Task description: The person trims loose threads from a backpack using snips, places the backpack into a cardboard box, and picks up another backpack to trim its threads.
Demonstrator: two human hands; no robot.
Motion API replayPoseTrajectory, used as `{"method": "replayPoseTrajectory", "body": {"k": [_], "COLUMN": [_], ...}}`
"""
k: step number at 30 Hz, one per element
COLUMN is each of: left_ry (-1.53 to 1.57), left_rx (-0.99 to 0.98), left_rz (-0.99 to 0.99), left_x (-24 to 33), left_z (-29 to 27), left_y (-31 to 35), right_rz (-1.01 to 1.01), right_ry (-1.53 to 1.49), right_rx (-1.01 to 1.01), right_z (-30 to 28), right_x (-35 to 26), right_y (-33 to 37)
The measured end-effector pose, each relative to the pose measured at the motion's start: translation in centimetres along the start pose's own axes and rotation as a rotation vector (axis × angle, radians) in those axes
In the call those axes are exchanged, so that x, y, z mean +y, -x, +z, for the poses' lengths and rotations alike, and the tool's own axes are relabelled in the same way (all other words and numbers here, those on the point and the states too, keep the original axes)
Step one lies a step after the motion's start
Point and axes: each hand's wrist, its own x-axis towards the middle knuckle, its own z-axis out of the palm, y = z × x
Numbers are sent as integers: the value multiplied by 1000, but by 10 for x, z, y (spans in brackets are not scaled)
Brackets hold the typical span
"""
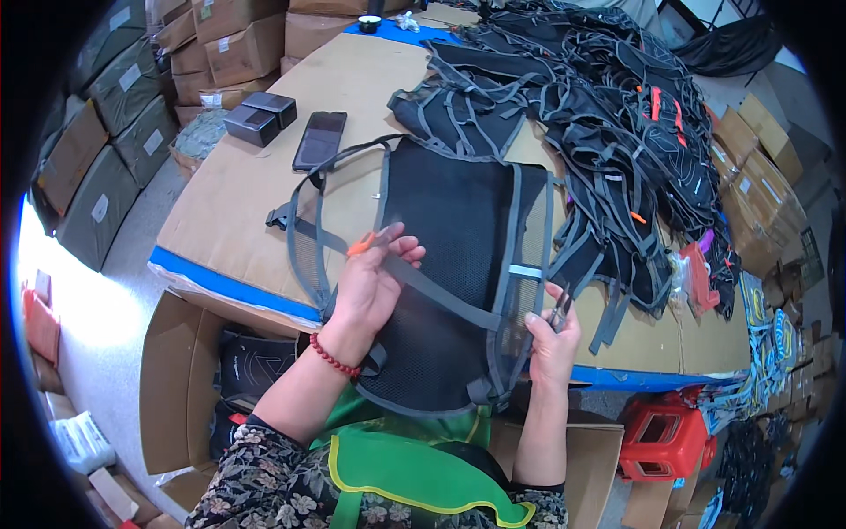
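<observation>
A black backpack [445, 212] with grey edging and mesh side parts lies spread at the near edge of the table, its lower end hanging over the edge. My left hand [361, 286], palm up, pinches the end of a grey strap [441, 298] by an orange buckle piece [360, 244]. That strap runs across the backpack to its right side. A black buckle [280, 217] lies to the left on another strap end. In my right hand [553, 344] is a pair of small dark thread snips [560, 310], held beside the backpack's right edge.
Many similar black backpacks [608, 132] are heaped across the table's far right. A phone [320, 141] and dark boxes [260, 119] lie at the left. Below the edge stand an open carton [167, 379] and a red plastic container [665, 441]. Stacked cartons [242, 53] stand behind.
</observation>
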Motion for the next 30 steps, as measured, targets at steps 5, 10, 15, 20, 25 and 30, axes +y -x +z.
{"method": "replayPoseTrajectory", "body": {"k": [5, 10, 15, 20, 25, 30], "left_ry": [-71, -541, -657, -640, -310, -283], "left_rx": [-253, -392, -408, -391, -423, -325], "left_rz": [58, 279, 286, 210, -8, -55], "left_x": [-12, -23, -25, -23, -17, -24], "left_z": [6, 9, 11, 7, 14, 3], "left_y": [16, 33, 40, 43, 50, 45], "right_rz": [-563, -381, -24, 184, 36, -112], "right_ry": [742, 471, 106, -20, 91, 264], "right_rx": [224, -22, -283, -402, -351, -309], "right_z": [-9, 32, 53, 68, 69, 73], "right_x": [16, -4, -17, -19, -6, 1], "right_y": [-10, 16, 26, 26, 29, 33]}}
